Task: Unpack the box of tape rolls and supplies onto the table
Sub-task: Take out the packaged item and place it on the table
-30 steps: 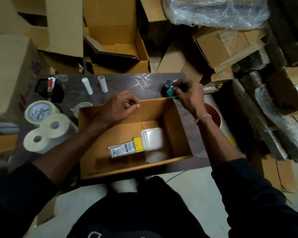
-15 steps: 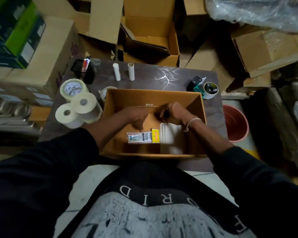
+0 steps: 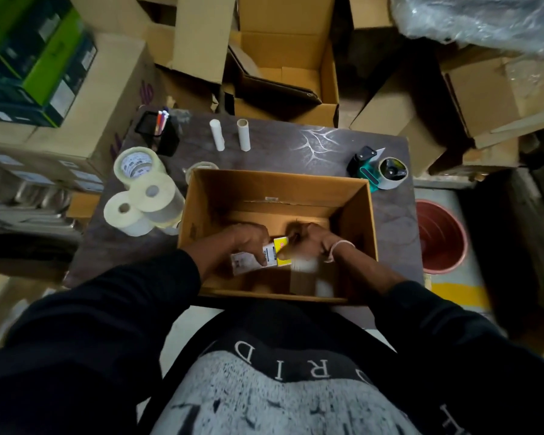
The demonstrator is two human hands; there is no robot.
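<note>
An open cardboard box (image 3: pixel 233 186) stands on the dark table (image 3: pixel 296 146), and both my hands are inside it. My left hand (image 3: pixel 248 238) grips a white and yellow packet (image 3: pixel 266 255) near the box floor. Just right of it my right hand (image 3: pixel 314 240) curls over a blurred white packet (image 3: pixel 303 265). On the table to the left of the box stand three tape rolls (image 3: pixel 145 196). A teal tape dispenser (image 3: pixel 380 172) lies at the table's back right. Two small white tubes (image 3: pixel 230 135) stand at the back.
A black pen holder (image 3: pixel 162 130) sits at the table's back left. A small clear tape roll (image 3: pixel 201 167) lies behind the box. A red bucket (image 3: pixel 440 237) stands on the floor to the right. Cardboard cartons (image 3: pixel 283 67) crowd the floor behind and beside the table.
My right hand left the tape dispenser at the table's back right and went into the box. My left hand dropped from the box rim and took hold of the white and yellow packet.
</note>
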